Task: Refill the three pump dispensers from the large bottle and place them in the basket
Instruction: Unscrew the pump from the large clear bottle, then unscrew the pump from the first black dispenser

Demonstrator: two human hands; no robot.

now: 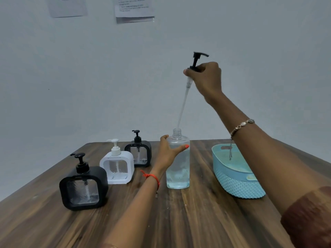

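Wooden tabletop [197, 221] carries three capped pump dispensers [117, 163] at ten o'clock, the left hand [167, 151] wrapping the large bottle [177, 163] to steady it, the right hand [206, 77] pinching its lifted pump [194, 67] clear, and the basket [234, 179] waiting at two o'clock.

Soft even light, wide-angle distortion, slight blur

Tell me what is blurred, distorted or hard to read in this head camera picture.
Head view: wide-angle lens bends the table edge and stretches the right forearm; the pump head in the right hand is motion-smeared, its tube faint against the wall; lighting is soft and even, shadows weak; the papers on the wall are too blurred to read; the large bottle under the left hand stays fairly sharp.
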